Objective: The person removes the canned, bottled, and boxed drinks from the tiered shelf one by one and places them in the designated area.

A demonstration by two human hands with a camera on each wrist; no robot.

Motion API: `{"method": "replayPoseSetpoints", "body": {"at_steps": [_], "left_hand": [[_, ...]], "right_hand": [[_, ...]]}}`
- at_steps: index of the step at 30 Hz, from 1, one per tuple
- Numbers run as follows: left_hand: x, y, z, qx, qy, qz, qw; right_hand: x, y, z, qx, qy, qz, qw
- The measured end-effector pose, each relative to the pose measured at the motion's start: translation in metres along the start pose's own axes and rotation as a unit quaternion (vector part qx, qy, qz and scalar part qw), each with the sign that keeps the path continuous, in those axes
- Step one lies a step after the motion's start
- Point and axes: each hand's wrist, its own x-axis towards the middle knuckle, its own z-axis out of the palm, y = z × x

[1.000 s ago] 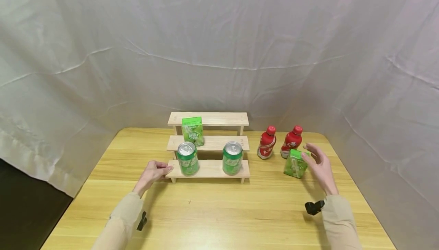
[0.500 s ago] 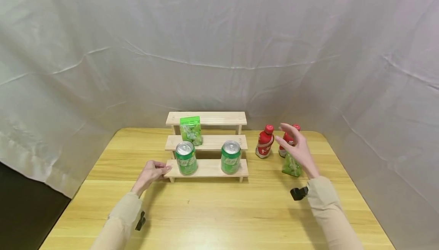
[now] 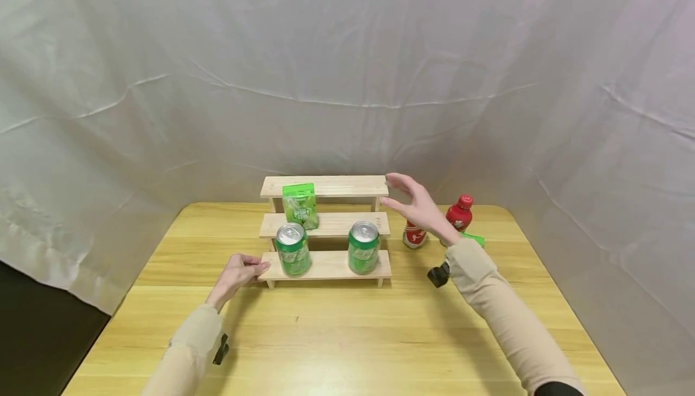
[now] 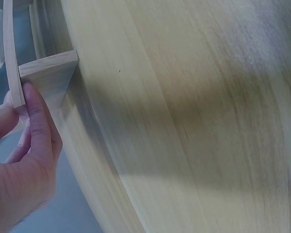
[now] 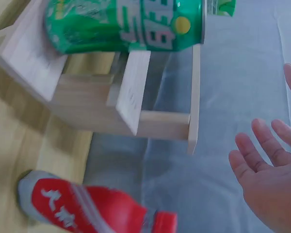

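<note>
A three-step wooden rack (image 3: 333, 224) stands on the table. My left hand (image 3: 237, 274) pinches the left end of its lowest step, thumb on top and fingers beneath, as the left wrist view confirms at the shelf board (image 4: 12, 58). My right hand (image 3: 417, 204), fingers spread and holding nothing, hovers by the right end of the top step. Two green drink cans, one left (image 3: 294, 254) and one right (image 3: 364, 252), stand on the lowest step. A green box-shaped packet (image 3: 300, 207) sits upright on the middle step's left side.
Right of the rack stands a red bottle (image 3: 415, 236), partly hidden by my right hand. Another red bottle (image 3: 460, 216) is farther right. My right forearm covers most of a second green packet (image 3: 476, 239). Grey cloth (image 3: 347, 82) hangs behind the table (image 3: 336, 335).
My right hand has moved left from beside the second green packet, past the red bottles, to the rack's top step. That packet stays on the table. My left hand keeps its grip.
</note>
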Motion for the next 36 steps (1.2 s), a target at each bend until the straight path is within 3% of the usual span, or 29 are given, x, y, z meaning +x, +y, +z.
{"method": "replayPoseSetpoints", "body": {"at_steps": [7, 21, 36], "left_hand": [[-0.001, 0.001, 0.0, 0.006, 0.002, -0.006, 1.0], [-0.002, 0.003, 0.0, 0.009, 0.0, -0.005, 1.0], [-0.002, 0.001, -0.001, 0.019, 0.009, -0.012, 0.9997]], "right_hand": [[0.029, -0.019, 0.016, -0.008, -0.051, -0.03, 0.9982], [0.072, -0.05, 0.069, -0.012, -0.153, -0.021, 0.988], [0.089, -0.057, 0.112, -0.02, -0.161, 0.002, 0.9868]]}}
